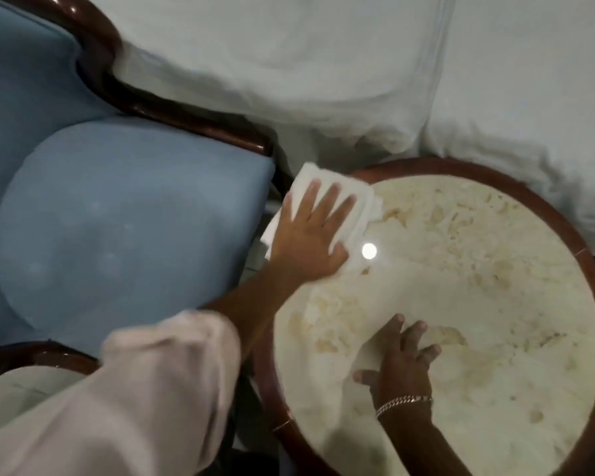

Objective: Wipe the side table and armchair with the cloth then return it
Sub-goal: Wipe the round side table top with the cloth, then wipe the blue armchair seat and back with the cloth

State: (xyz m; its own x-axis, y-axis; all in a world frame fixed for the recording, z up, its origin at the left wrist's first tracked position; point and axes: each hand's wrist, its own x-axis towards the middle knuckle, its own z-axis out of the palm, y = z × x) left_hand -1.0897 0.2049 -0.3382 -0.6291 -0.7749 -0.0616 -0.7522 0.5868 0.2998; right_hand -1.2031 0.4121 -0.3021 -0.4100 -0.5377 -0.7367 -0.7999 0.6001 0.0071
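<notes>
From the head camera, the round side table (564,235) fills the lower right, its pale mottled top ringed by a dark reddish wooden rim. The white cloth (327,187) lies at about ten o'clock on that top, part of it hanging past the rim toward the armchair (117,218). The left hand (311,231) lies flat on the cloth, fingers spread and pointing toward twelve o'clock, palm pressing the fabric down (nothing pinched, only pressed). A loose pale sleeve (165,383) covers that arm at the lower left.

The right hand (401,362) rests on the tabletop near six o'clock, fingers spread and touching the stone, with a chain bracelet (402,403) at the wrist. It holds nothing.

Between the two hands the tabletop is bare, and the whole span from twelve round to four o'clock lies open to the rim. A bright round glint (369,251) sits just right of the left thumb.

The armchair, blue-cushioned with a dark curved wooden frame, stands just left of the table with a narrow gap between them. White bedding (358,80) crowds the table's far edge at twelve and two o'clock.
</notes>
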